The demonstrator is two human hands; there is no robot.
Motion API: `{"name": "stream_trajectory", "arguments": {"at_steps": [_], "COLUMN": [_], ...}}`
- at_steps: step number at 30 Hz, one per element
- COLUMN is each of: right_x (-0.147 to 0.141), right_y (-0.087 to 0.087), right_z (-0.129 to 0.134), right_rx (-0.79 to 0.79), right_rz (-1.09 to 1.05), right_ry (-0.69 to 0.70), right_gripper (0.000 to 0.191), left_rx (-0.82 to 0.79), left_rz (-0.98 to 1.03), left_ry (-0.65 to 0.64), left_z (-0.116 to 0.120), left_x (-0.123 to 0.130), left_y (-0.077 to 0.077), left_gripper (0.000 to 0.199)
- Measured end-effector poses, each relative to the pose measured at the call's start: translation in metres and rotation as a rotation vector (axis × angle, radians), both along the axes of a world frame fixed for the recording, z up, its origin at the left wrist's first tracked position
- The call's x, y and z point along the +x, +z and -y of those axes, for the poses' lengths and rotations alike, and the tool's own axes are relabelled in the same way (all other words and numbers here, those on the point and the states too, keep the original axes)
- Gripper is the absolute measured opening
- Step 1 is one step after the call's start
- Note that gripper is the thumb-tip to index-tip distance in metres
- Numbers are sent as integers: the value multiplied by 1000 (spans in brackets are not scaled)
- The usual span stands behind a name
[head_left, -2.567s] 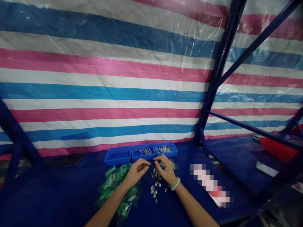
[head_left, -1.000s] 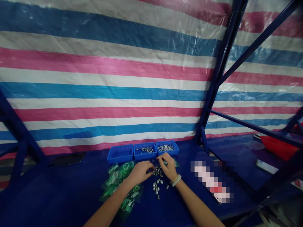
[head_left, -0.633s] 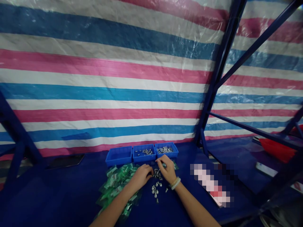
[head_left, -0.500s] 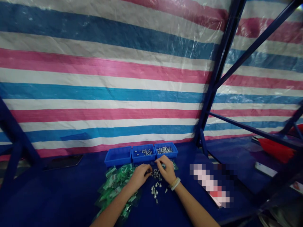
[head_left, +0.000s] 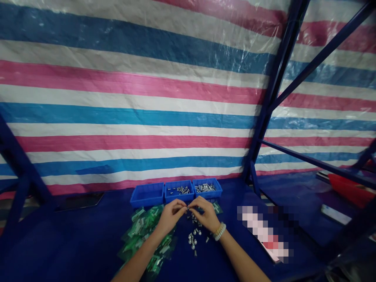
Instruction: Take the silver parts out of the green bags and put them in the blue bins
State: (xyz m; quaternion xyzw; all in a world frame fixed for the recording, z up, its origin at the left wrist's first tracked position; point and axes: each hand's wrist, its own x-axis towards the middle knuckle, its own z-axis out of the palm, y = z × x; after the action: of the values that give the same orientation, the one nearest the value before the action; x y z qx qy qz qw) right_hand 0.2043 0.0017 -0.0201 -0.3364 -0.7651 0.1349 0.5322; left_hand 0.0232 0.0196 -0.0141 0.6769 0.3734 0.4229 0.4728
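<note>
My left hand (head_left: 172,216) and my right hand (head_left: 206,214) meet fingertip to fingertip over the table. Both are closed in a pinch on a tiny metal piece that looks like a screw (head_left: 187,209), mostly covered by the fingers. Below them lies a loose scatter of silver screws (head_left: 192,239), partly hidden by my right hand. A heap of green-printed clear plastic packets (head_left: 139,233) spreads beside and under my left forearm. One more green packet (head_left: 217,207) shows just behind my right hand.
Behind the hands stand three blue trays: a bare left one (head_left: 147,195), a middle one (head_left: 173,185) with some screws, and a right one (head_left: 217,192) with more metal parts. A blurred pink-white object (head_left: 266,235) lies right. Blue frame posts (head_left: 261,125) and striped sheeting (head_left: 132,117) stand behind.
My hands, apart before, have come together at the fingertips. My left hand has risen slightly from the screws and turned toward the right one.
</note>
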Motion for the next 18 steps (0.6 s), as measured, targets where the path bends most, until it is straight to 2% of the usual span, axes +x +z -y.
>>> {"name": "stream_trajectory", "arguments": {"at_steps": [5, 8, 11, 14, 18], "right_x": [-2, -4, -6, -6, -4], "right_y": [5, 4, 3, 3, 5], "right_z": [4, 6, 7, 8, 9], "right_rx": [-14, -21, -30, -32, -11], "right_rz": [-85, -78, -48, -20, -57], "right_ry": [-53, -77, -63, 9, 23], "right_gripper": [9, 13, 17, 22, 23], "left_rx": [-56, -48, -5, 44, 169], "left_rz": [72, 93, 80, 30, -34], "left_ry": [-33, -3, 58, 66, 79], "left_z": [8, 12, 15, 16, 5], "left_x": [5, 9, 11, 10, 8], "left_y": [6, 7, 5, 4, 13], "left_gripper": [26, 29, 28, 27, 24]}}
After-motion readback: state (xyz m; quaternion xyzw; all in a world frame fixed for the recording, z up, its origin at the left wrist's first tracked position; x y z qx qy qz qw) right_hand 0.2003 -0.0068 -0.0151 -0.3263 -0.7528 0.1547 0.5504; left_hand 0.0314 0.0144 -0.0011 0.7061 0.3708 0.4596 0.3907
